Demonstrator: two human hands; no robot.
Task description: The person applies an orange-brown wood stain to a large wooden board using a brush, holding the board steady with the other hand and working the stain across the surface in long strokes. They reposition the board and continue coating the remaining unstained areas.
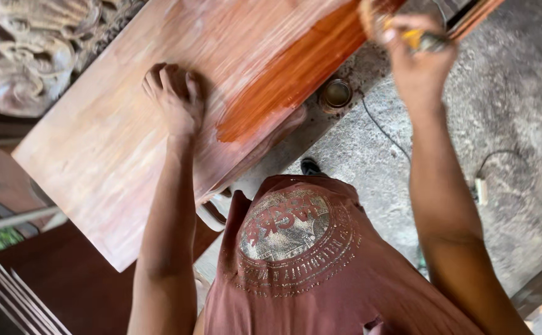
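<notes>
A wooden panel [116, 136] was laid diagonally across the frame, its long axis running from lower left to upper right. A glossy red-brown stained band [289, 77] was seen along its lower right edge, extending toward the upper right. The brush [407, 34] was held at the band's upper end, at the top of the frame, and was gripped by the right hand [417, 59], whose fingers were closed around the handle. The bristle end was blurred. The left hand [175, 99] was pressed flat on the unstained wood, fingers spread, nothing grasped, just left of the band's lower end. A small open tin [336, 93] was placed on the concrete floor [507, 105] just beside the panel's edge. Carved woodwork [29, 56] was visible at upper left.
</notes>
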